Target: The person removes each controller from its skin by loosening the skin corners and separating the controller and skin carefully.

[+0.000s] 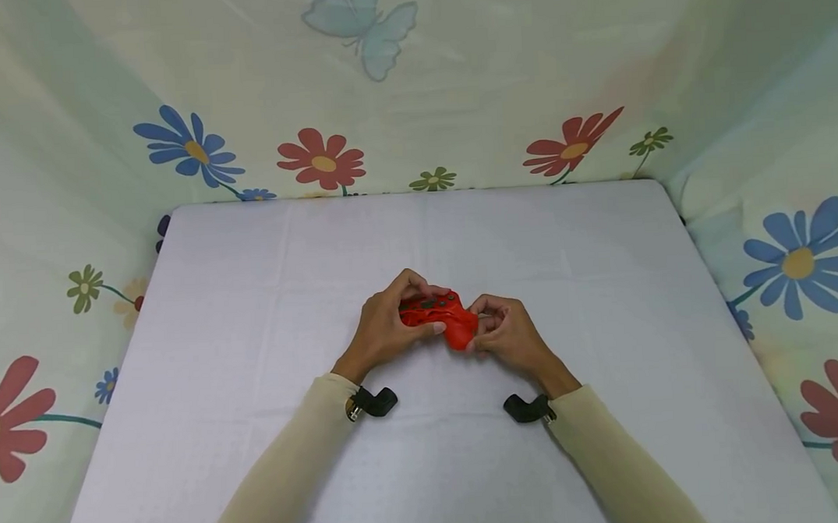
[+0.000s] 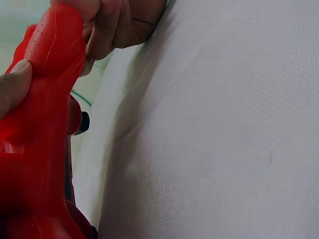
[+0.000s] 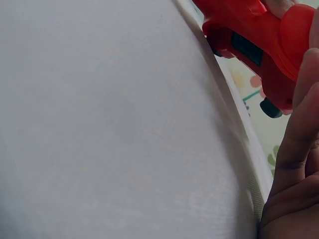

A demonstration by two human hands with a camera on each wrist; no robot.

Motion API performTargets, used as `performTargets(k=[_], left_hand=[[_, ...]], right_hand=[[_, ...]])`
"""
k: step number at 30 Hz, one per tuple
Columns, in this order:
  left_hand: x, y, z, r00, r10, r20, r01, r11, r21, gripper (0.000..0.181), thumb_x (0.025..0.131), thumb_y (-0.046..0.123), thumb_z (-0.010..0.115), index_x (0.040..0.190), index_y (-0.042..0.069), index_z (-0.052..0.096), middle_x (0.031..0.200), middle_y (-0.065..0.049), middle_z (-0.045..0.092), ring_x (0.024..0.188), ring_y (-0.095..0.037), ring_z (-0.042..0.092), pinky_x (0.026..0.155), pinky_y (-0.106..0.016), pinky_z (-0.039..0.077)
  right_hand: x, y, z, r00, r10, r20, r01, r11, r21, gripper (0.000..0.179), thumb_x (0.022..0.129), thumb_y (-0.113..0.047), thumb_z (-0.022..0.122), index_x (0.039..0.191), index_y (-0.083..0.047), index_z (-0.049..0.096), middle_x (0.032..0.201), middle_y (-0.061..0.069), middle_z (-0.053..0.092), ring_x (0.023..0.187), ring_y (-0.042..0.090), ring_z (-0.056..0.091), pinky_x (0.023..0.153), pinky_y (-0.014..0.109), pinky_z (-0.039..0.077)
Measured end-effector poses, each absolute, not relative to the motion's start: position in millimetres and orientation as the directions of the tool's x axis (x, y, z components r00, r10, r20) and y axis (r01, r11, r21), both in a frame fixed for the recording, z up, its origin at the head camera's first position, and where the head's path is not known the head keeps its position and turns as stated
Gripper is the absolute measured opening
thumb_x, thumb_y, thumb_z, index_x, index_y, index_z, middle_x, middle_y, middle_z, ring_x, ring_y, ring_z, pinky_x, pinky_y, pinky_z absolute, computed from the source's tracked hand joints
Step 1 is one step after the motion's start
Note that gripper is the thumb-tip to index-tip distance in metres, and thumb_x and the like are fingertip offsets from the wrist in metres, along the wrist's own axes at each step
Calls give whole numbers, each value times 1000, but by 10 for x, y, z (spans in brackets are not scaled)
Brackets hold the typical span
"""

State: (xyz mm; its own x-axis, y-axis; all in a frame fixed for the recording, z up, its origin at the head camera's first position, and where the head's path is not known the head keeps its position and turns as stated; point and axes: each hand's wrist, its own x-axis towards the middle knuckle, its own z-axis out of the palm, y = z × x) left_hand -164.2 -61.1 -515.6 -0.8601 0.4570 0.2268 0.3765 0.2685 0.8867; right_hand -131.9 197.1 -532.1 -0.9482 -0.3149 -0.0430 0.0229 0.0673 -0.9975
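Near the middle of the table, my left hand (image 1: 385, 325) grips a red game controller (image 1: 452, 311) by its left side, fingers over the far edge and thumb along the near edge. A soft-looking, bright red cover (image 2: 42, 114) wraps it, with a dotted patch on one handle. At the right handle, my right hand (image 1: 509, 332) pinches the cover's end between thumb and curled fingers. The right wrist view shows the darker red controller body (image 3: 276, 87) with black thumbsticks beside the brighter cover (image 3: 296, 32). Part of the controller is hidden behind the left fingers.
A white cloth covers the table (image 1: 252, 300). Behind and at both sides hangs a curtain (image 1: 467, 80) printed with flowers and a butterfly. Each wrist carries a black camera mount (image 1: 377, 402). Small dark objects (image 1: 163, 226) show at the table's far left corner.
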Motion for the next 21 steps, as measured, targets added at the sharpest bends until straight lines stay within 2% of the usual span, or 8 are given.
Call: performTargets(k=[7,11,18,21], left_hand=[[-1624,-601,-5169,-859,456,232,381,268,885,49,86,35,91,116,25,54,131,21,74,124,0,67,109,-39,47],[-1617,-583,-5165,-864,449,229,383,288,878,48,87,35,90,117,25,54,132,21,73,125,-1,66,108,-39,49],[-1600,-567,-5168,-872,431,230,393,340,854,49,86,34,91,117,23,54,133,18,74,123,-5,68,105,-39,52],[-1602,-563,-5177,-875,421,241,401,349,847,50,85,32,91,118,22,55,133,16,74,122,-7,68,104,-39,53]], right_hand=[[-1286,1976,-5354,-948,-310,-69,57,47,-997,31,77,19,77,96,-3,65,59,-1,65,44,11,56,47,23,50],[-1256,1983,-5324,-950,-295,-104,89,67,-994,27,80,17,74,94,-4,64,55,0,60,41,12,51,45,23,45],[-1164,1981,-5233,-958,-253,-133,103,127,-987,22,85,7,80,97,-2,64,53,16,55,37,13,45,40,23,40],[-1121,1967,-5210,-965,-226,-133,106,127,-986,23,87,4,82,99,0,63,57,17,56,36,13,44,39,23,38]])
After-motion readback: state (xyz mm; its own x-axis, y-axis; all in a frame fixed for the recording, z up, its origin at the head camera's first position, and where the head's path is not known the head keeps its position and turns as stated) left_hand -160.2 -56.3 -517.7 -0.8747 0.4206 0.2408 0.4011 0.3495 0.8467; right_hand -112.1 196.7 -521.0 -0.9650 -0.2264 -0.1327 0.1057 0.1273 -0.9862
